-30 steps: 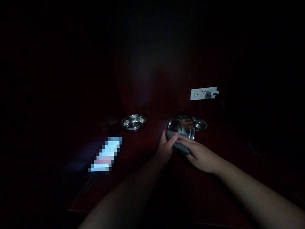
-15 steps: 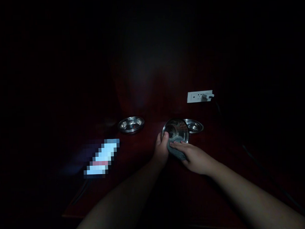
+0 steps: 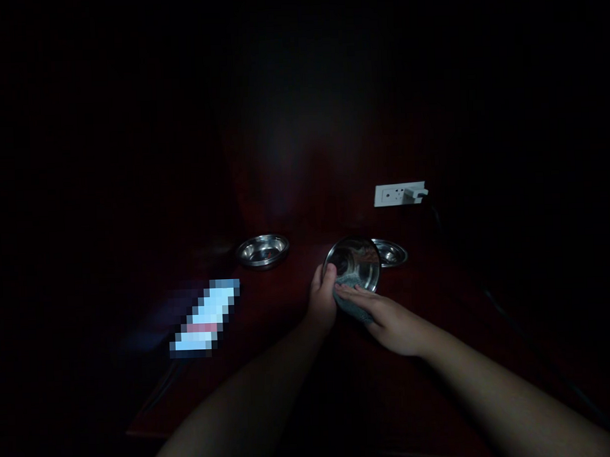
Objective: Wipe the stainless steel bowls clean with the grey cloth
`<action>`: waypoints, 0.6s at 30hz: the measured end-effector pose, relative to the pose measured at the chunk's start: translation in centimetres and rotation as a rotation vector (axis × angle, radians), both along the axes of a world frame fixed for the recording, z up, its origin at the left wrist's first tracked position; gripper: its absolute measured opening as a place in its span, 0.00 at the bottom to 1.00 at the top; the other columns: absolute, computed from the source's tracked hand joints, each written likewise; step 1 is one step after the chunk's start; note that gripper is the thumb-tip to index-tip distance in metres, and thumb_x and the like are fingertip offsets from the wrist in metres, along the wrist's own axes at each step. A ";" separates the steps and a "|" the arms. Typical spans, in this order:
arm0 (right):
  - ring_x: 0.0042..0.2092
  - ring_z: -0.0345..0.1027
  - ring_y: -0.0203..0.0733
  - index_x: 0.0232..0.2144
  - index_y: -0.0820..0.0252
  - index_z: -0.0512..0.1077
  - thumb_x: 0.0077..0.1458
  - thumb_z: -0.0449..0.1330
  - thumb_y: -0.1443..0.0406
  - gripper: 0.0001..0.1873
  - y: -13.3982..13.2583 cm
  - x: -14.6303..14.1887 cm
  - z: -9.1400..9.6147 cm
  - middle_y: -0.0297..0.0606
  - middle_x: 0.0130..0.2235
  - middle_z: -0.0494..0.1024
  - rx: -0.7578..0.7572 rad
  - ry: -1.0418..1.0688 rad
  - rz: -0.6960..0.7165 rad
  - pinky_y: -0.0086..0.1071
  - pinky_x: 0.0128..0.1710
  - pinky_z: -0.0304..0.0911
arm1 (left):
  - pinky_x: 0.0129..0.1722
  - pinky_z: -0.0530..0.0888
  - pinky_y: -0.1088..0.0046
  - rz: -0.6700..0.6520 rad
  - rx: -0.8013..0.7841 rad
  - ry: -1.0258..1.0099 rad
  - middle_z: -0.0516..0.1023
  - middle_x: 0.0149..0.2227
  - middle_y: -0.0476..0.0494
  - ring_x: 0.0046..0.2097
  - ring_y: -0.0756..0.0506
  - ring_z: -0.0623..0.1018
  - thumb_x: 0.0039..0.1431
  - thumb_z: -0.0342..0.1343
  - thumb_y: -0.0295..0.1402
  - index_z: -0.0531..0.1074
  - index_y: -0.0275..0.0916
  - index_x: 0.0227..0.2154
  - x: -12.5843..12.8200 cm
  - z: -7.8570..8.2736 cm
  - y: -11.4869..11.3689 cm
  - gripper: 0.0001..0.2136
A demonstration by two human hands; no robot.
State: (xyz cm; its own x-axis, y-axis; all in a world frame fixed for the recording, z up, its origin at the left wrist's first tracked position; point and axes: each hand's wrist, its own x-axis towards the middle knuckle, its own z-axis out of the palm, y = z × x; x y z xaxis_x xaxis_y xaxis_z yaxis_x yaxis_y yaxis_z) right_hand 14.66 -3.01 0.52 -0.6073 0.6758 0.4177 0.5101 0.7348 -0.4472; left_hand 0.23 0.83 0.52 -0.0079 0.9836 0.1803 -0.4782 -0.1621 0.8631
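Note:
A shiny steel bowl (image 3: 354, 253) is tilted toward me above the dark red table. My left hand (image 3: 323, 296) grips its left side, thumb over the rim and the other fingers behind. My right hand (image 3: 388, 317) presses a grey-green cloth (image 3: 355, 305) against the bowl's lower rim and inner side, fingers stretched across the cloth. Behind the bowl, on the right, a steel dish or lid (image 3: 393, 253) lies partly hidden. Off to the left, steel bowls (image 3: 263, 251) that look stacked rest on the table.
A lit, pixelated screen (image 3: 205, 318) lies on the table's (image 3: 268, 323) left side, with a thin dark cable beside it. On the back wall is a white socket plate (image 3: 400, 194) with a plugged-in charger (image 3: 416, 193). A dark cord runs down the right side. The surroundings are very dark.
My right hand has slid slightly down and left with the cloth along the bowl. The bowl has turned a little, while my left hand keeps its grip.

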 end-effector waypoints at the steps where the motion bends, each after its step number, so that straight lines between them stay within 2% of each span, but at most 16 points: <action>1: 0.64 0.50 0.45 0.62 0.57 0.54 0.44 0.48 0.80 0.41 -0.1 -0.1 0.0 0.41 0.63 0.58 -0.007 0.021 0.014 0.50 0.63 0.46 | 0.45 0.69 0.70 0.020 -0.018 -0.008 0.78 0.37 0.46 0.40 0.46 0.76 0.51 0.56 0.49 0.72 0.38 0.39 0.1 0.0 -0.1 0.20; 6: 0.63 0.53 0.47 0.61 0.58 0.57 0.49 0.51 0.77 0.35 -0.3 -0.5 -0.1 0.43 0.62 0.60 -0.013 0.072 0.004 0.49 0.62 0.49 | 0.47 0.69 0.67 -0.019 -0.047 -0.070 0.77 0.42 0.43 0.43 0.44 0.76 0.51 0.55 0.50 0.71 0.39 0.43 0.3 -0.3 0.0 0.23; 13: 0.62 0.55 0.48 0.59 0.57 0.60 0.40 0.50 0.81 0.42 0.3 0.2 0.2 0.43 0.60 0.64 0.054 -0.094 -0.117 0.54 0.63 0.44 | 0.45 0.70 0.65 -0.033 -0.026 -0.071 0.78 0.39 0.41 0.41 0.43 0.77 0.50 0.56 0.50 0.71 0.37 0.41 0.3 -0.6 0.5 0.23; 18: 0.63 0.52 0.50 0.59 0.65 0.60 0.41 0.51 0.80 0.39 0.5 0.7 0.5 0.50 0.60 0.62 0.080 -0.188 -0.214 0.53 0.64 0.42 | 0.42 0.70 0.70 -0.081 0.069 0.004 0.77 0.38 0.43 0.39 0.46 0.76 0.49 0.59 0.46 0.71 0.37 0.38 0.1 0.1 -0.1 0.19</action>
State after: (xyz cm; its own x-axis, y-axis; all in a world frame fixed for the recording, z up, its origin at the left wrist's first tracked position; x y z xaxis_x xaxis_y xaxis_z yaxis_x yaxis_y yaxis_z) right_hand 15.39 -2.47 0.98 -0.5264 0.7663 0.3683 0.7255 0.6307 -0.2754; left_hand 0.36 0.76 0.65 0.0715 0.9663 0.2474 -0.4886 -0.1823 0.8533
